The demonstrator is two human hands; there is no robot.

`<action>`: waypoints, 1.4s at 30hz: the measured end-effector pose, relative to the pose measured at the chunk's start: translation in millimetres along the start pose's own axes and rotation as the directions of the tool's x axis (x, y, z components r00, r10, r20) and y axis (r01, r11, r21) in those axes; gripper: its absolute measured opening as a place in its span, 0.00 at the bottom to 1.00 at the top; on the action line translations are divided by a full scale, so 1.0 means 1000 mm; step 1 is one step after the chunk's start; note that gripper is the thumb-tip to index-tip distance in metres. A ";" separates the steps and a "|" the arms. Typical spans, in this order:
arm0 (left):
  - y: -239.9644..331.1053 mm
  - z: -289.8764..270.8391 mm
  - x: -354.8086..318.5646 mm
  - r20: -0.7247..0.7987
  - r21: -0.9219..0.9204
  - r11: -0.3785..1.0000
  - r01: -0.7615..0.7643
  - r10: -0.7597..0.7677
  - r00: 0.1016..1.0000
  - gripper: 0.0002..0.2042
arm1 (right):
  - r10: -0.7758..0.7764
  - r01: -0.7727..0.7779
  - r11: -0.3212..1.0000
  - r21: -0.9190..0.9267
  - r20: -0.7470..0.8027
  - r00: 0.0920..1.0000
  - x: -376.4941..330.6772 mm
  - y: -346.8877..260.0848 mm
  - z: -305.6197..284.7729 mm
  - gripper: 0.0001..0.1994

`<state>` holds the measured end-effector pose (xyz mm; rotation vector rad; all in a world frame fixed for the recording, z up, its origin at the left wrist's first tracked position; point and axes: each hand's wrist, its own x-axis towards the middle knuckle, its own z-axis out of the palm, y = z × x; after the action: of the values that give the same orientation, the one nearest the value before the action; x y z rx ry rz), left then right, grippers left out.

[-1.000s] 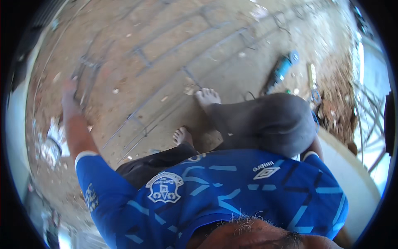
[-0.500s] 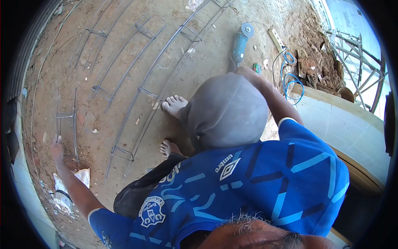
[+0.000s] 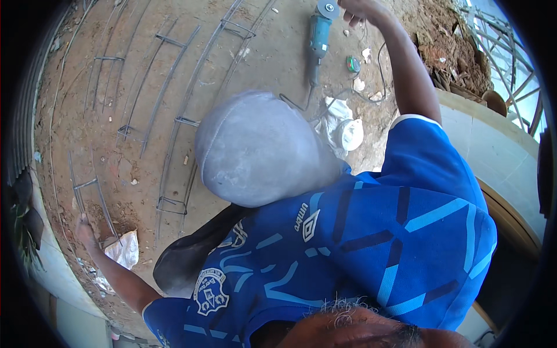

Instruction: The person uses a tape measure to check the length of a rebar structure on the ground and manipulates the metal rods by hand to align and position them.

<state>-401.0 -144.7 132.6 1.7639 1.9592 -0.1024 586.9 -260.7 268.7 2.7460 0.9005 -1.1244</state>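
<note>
At the lower left, my left hand [image 3: 86, 229] is closed around the near end of a short rebar frame [image 3: 87, 184], two steel bars joined by a bent tie. My right arm stretches to the top edge, where my right hand [image 3: 362, 10] has its fingers bent. What they hold, if anything, is hidden. Beside that hand lies a teal angle grinder [image 3: 319, 37], its disc at the top and its cord trailing toward me. My grey-clad knee [image 3: 255, 151] covers part of the floor between my hands.
Longer rebar frames [image 3: 184, 119] lie across the dirt floor. A small green-and-black object [image 3: 353, 64] and a white crumpled bag [image 3: 336, 119] are near the cord. Another white sack [image 3: 123, 249] lies by my left hand. A pale ledge [image 3: 493, 139] runs along the right.
My right hand has left the grinder's rear end and reached farther out, over where a power strip lay. My left hand still holds the rebar frame, now tilted. The view has shifted.
</note>
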 end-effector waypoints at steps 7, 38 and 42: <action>0.027 -0.090 -0.034 -0.046 -0.423 0.886 0.190 -0.231 0.972 0.13 | -0.042 0.051 0.999 0.010 -0.422 0.906 0.054 0.028 -0.001 0.15; 0.197 -0.002 -0.042 -0.053 -0.242 0.947 -0.213 0.206 0.977 0.15 | -0.879 -0.248 -0.009 0.969 0.110 0.464 -0.062 -0.108 0.170 0.32; 0.147 -0.001 -0.038 -0.103 -0.342 0.932 -0.123 0.094 0.990 0.14 | -0.937 -0.323 0.175 0.930 0.258 0.235 -0.081 -0.183 0.193 0.31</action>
<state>-260.4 -155.2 188.6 1.6557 1.7980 0.3431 322.7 -197.0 211.3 0.9236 0.8586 -3.8576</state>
